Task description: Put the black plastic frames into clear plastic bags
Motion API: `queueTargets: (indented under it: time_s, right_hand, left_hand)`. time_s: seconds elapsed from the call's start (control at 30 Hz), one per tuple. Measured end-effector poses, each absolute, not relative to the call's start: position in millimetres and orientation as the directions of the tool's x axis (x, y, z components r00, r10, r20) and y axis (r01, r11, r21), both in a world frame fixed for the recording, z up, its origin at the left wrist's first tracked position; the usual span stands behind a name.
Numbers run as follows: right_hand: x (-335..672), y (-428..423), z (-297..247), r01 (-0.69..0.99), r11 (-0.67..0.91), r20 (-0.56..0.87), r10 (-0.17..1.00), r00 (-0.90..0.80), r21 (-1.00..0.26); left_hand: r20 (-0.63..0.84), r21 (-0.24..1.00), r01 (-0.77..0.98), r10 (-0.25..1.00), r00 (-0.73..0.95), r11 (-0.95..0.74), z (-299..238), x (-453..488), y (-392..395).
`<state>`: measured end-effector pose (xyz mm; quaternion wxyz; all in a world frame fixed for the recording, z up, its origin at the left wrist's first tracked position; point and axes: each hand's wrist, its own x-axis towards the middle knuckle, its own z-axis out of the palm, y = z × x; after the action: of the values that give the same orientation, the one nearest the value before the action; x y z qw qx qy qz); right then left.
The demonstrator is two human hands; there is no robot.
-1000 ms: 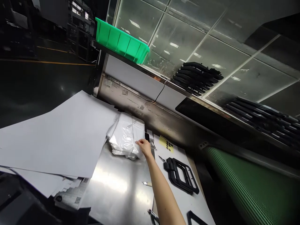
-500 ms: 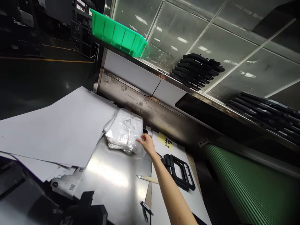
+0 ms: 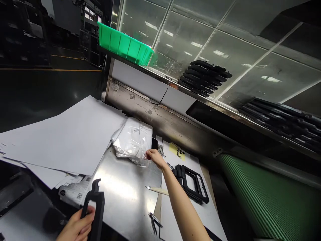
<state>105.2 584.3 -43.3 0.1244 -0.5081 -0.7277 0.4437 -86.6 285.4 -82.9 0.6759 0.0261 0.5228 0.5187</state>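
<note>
My right hand reaches across the steel table and pinches the near corner of a stack of clear plastic bags. My left hand is at the bottom edge, closed around a black plastic frame part held upright. A small dark phone-like object lies just beyond my right fingers.
Large white sheets cover the left of the table. Black frames, a yellow sticker sheet, a knife and pliers lie to the right. A green conveyor belt, a green bin and stacked black parts surround it.
My left hand has come into view from the bottom, holding the black frame part. My right hand stayed at the bag stack and now pinches its corner.
</note>
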Motion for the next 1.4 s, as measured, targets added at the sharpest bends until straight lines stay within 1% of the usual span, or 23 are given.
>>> queueTargets:
  time_s: [0.1, 0.2, 0.33, 0.43, 0.53, 0.67, 0.73, 0.83, 0.9, 0.97, 1.0, 1.07, 1.13, 1.2, 1.3, 1.4]
  right_hand:
    - [107.3, 571.6, -47.2, 0.564, -0.003, -0.306, 0.842, -0.444, -0.826]
    - [105.3, 561.6, -51.1, 0.493, -0.069, -0.312, 0.847, -0.431, -0.867]
    - [97.2, 554.1, -56.7, 0.369, -0.130, -0.282, 0.875, -0.395, -0.920]
    - [98.5, 558.4, -58.1, 0.239, -0.159, -0.231, 0.921, -0.315, -0.958]
    - [116.8, 574.3, -49.0, 0.061, -0.140, -0.149, 0.971, -0.185, -0.988]
    - [161.1, 597.7, -19.0, -0.166, -0.039, -0.032, 0.998, -0.045, -0.985]
    - [181.8, 600.8, -3.8, -0.243, 0.008, 0.011, 1.000, -0.013, -0.970]
    - [200.1, 589.5, 9.2, -0.305, 0.042, 0.050, 0.999, -0.020, -0.951]
    - [203.2, 573.5, 10.6, -0.311, 0.045, 0.066, 0.996, -0.056, -0.949]
    - [200.9, 553.7, 7.9, -0.290, 0.029, 0.066, 0.991, -0.120, -0.957]
    - [198.4, 543.0, 5.6, -0.271, 0.014, 0.060, 0.985, -0.162, -0.963]
    - [192.1, 521.2, 0.1, -0.218, -0.025, 0.033, 0.966, -0.258, -0.976]
    - [184.8, 499.2, -5.5, -0.154, -0.063, -0.004, 0.936, -0.352, -0.986]
    - [177.1, 477.2, -10.2, -0.080, -0.089, -0.046, 0.900, -0.433, -0.993]
    - [167.1, 444.7, -12.7, 0.064, -0.106, -0.124, 0.835, -0.536, -0.992]
    - [164.0, 415.9, -9.9, 0.224, -0.079, -0.198, 0.790, -0.580, -0.971]
  left_hand:
    - [-0.603, 0.599, -0.701, 0.794, -0.078, 0.386, -68.8, -69.1, 342.1]
    - [-0.532, 0.614, -0.702, 0.846, -0.031, 0.361, -64.2, -49.3, 402.7]
    - [-0.539, 0.600, -0.693, 0.842, 0.018, 0.399, -69.2, -23.2, 459.3]
    - [-0.573, 0.607, -0.688, 0.819, -0.034, 0.397, -78.2, -13.7, 474.8]
    - [-0.586, 0.635, -0.682, 0.802, -0.119, 0.363, -87.1, -15.2, 476.8]
    - [-0.584, 0.673, -0.659, 0.788, -0.195, 0.335, -95.2, -22.2, 477.9]
    - [-0.575, 0.692, -0.643, 0.789, -0.216, 0.329, -97.3, -25.5, 477.7]
    - [-0.538, 0.737, -0.604, 0.804, -0.252, 0.303, -96.2, -34.0, 466.4]
    - [-0.498, 0.776, -0.567, 0.820, -0.282, 0.276, -91.4, -44.2, 448.5]
    - [-0.459, 0.805, -0.525, 0.851, -0.255, 0.277, -83.3, -57.1, 424.8]
    - [-0.449, 0.808, -0.504, 0.872, -0.195, 0.304, -78.2, -63.3, 412.7]
    - [-0.454, 0.800, -0.446, 0.891, -0.015, 0.401, -66.6, -71.6, 391.9]
    - [-0.463, 0.792, -0.358, 0.869, 0.173, 0.494, -55.7, -71.5, 379.1]
    - [-0.460, 0.794, -0.268, 0.828, 0.320, 0.545, -48.6, -62.4, 374.5]
    - [-0.461, 0.789, -0.170, 0.752, 0.472, 0.591, -49.2, -39.5, 373.7]
    - [-0.476, 0.774, -0.120, 0.696, 0.537, 0.622, -58.4, -19.8, 364.8]
